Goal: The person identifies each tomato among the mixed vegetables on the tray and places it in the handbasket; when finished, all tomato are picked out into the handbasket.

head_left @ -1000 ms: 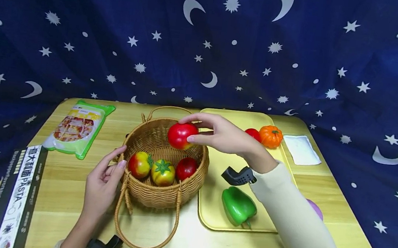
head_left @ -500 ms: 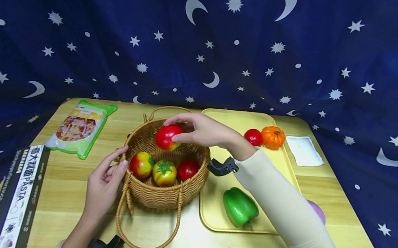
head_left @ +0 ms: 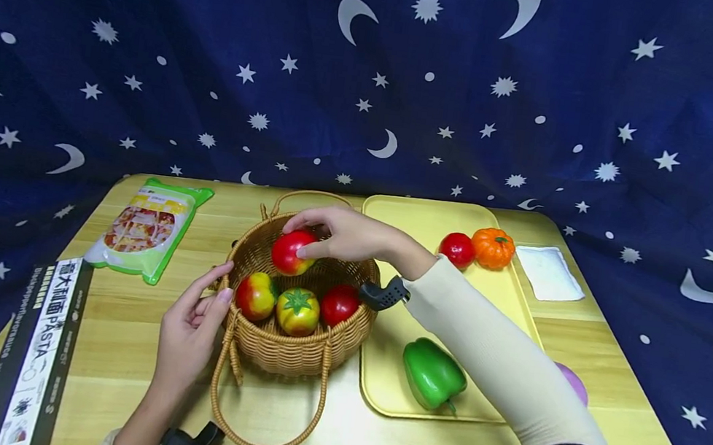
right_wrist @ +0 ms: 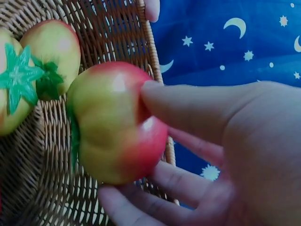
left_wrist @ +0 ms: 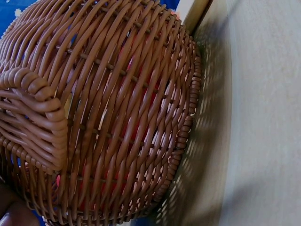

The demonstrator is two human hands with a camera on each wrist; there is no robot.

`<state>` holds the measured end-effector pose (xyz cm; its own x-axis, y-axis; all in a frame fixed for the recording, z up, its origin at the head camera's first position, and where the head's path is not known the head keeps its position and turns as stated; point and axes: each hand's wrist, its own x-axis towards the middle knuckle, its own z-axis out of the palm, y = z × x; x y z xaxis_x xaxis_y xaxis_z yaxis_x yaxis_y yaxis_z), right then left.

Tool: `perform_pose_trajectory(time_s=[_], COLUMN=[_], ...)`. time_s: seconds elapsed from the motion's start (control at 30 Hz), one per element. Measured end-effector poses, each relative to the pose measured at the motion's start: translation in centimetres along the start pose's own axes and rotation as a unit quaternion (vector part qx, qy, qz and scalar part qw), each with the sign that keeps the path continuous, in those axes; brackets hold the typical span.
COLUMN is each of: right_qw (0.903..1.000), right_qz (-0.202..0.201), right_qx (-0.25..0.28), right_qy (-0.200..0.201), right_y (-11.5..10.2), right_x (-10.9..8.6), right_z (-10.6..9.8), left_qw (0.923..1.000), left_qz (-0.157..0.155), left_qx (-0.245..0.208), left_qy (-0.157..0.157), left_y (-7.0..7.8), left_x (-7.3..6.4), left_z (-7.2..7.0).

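My right hand [head_left: 345, 234] holds a red-and-yellow tomato [head_left: 290, 253] between thumb and fingers, over the far left part of the wicker basket [head_left: 295, 355]. In the right wrist view, the yellow side of this tomato [right_wrist: 108, 122] and a bit of its green leaf show. Along the near side of the basket lie a red-yellow tomato [head_left: 255, 297], a yellow tomato [head_left: 297, 311] with a green star-shaped top and a dark red round fruit [head_left: 340, 304]. My left hand [head_left: 192, 329] pinches the basket's left rim with thumb and fingertips. The left wrist view shows mostly woven wall [left_wrist: 117, 108].
A yellow tray [head_left: 401, 409] right of the basket bears a green bell pepper [head_left: 434, 374], a red fruit [head_left: 457, 249] and an orange pumpkin [head_left: 493, 248]. A white packet [head_left: 549, 274] lies beyond it. At left are a green-edged food bag [head_left: 144, 228] and a pasta box [head_left: 34, 355].
My right hand has carried the tomato leftward and slightly down, from over the middle of the basket to its left part. The left hand stays at the rim.
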<state>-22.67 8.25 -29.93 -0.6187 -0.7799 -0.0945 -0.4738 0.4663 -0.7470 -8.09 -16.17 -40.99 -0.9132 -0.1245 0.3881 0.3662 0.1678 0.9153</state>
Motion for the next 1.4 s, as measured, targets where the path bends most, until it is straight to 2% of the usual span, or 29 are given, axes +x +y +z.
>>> perform_pose_trajectory(time_s=[0.2, 0.43, 0.57, 0.77, 0.97, 1.17, 1.4], right_qw=[0.9998, 0.9998, 0.9999, 0.9995, 0.9943, 0.9842, 0.9556], right_qz=[0.015, 0.017, 0.014, -0.006, -0.023, -0.011, 0.019], right_qx=[-0.015, 0.002, 0.004, 0.024, 0.071, 0.105, 0.167], right_qy=[-0.007, -0.010, -0.009, 0.018, 0.076, 0.142, 0.242], right_y=[0.2, 0.4, 0.3, -0.2, -0.4, 0.0, 1.8], right_x=[0.7, 1.1, 1.0, -0.2, -3.4, -7.8, -13.2], right_z=[0.4, 0.8, 0.7, 0.2, -0.8, -1.8, -2.1], left_qw=[1.0000, 1.0000, 1.0000, 1.0000, 1.0000, 1.0000, 1.0000], left_qz=[0.004, 0.001, 0.004, 0.003, 0.006, 0.007, 0.005], left_qx=[0.001, -0.003, -0.004, 0.001, -0.006, -0.006, -0.002], left_qy=[0.002, -0.002, -0.002, 0.002, -0.002, -0.003, 0.004], left_y=[0.0, 0.1, 0.2, 0.1, 0.3, 0.3, 0.2], left_x=[0.0, 0.0, 0.0, -0.1, 0.0, -0.1, -0.2], left_z=[0.0, 0.0, 0.0, 0.0, 0.1, 0.2, 0.2])
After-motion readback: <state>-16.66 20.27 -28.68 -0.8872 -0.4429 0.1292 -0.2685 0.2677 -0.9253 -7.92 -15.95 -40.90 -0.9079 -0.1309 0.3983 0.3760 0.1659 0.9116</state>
